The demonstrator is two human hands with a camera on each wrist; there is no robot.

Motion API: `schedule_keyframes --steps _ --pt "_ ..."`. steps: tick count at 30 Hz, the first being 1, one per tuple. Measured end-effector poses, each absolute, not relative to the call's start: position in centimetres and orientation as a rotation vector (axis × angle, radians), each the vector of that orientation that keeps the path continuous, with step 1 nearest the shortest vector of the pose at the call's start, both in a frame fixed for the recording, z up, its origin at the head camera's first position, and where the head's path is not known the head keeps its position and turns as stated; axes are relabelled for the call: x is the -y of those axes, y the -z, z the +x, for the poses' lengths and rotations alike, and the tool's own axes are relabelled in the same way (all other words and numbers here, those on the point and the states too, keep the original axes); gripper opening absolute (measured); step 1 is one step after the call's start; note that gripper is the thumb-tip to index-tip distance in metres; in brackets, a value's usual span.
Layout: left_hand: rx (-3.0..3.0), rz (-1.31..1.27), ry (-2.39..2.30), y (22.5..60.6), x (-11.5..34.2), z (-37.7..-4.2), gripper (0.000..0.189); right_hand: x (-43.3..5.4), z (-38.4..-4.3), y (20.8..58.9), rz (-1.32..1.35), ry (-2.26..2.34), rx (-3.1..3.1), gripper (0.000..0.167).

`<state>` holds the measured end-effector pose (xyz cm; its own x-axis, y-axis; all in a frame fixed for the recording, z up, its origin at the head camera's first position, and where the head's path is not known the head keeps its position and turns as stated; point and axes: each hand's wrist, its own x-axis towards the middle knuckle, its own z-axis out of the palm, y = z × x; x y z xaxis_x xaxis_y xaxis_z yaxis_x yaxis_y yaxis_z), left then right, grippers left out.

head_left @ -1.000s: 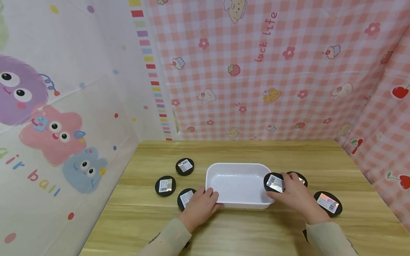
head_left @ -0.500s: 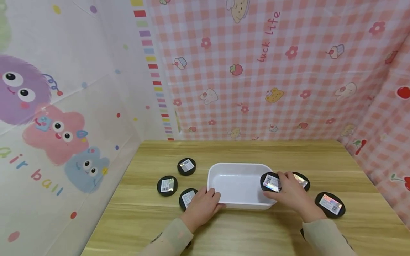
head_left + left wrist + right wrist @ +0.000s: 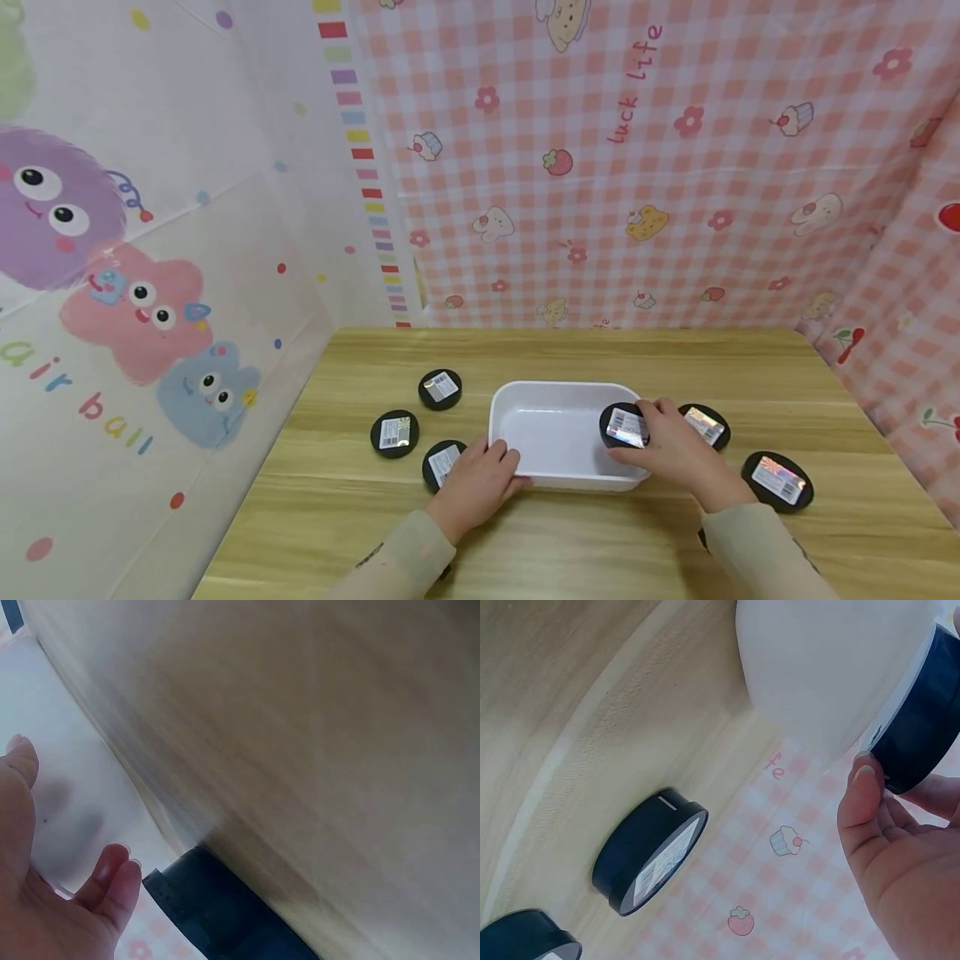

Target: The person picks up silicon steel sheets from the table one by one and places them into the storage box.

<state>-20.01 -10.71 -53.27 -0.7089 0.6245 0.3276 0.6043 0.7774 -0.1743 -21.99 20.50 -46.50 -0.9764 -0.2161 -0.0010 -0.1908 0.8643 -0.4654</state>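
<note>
White tray [image 3: 547, 429] on bench [image 3: 577, 550], left hand [image 3: 477, 483] gripping its near-left corner, right hand [image 3: 675, 446] pinching 1 black disc [image 3: 624, 426] over its right end, 3 discs [image 3: 395, 433] to its left, 2 discs [image 3: 778, 482] right.

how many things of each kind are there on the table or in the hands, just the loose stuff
Discs: 6 (3 left of the tray, 2 right of it, 1 in the right hand)
Tray: 1
Total: 7
</note>
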Motion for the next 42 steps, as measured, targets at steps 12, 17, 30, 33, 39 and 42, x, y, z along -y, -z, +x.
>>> schedule_keyframes --steps 12,17,30,33,39,42 --pt "2.619 -0.936 -0.068 52.9 10.7 -19.9 0.038 -19.5 -22.3 46.1 -0.397 0.715 -2.998 0.101" --pt "2.616 -0.929 -0.072 52.8 10.7 -19.8 0.038 -19.2 -22.6 46.0 -0.446 0.709 -3.010 0.099" --pt "2.623 -0.942 -0.049 52.9 10.7 -19.8 0.037 -18.3 -23.6 45.0 -0.485 0.652 -2.974 0.097" --pt "2.617 -0.926 -0.046 53.2 10.9 -19.8 0.038 -17.9 -23.9 44.9 -0.495 0.639 -2.949 0.097" --pt "2.602 -0.920 -0.046 53.3 11.0 -19.8 0.038 -17.4 -24.3 44.5 -0.506 0.616 -2.913 0.098" --pt "2.601 -0.928 -0.053 53.0 10.7 -19.9 0.038 -17.4 -24.4 44.4 -0.528 0.590 -2.918 0.098"
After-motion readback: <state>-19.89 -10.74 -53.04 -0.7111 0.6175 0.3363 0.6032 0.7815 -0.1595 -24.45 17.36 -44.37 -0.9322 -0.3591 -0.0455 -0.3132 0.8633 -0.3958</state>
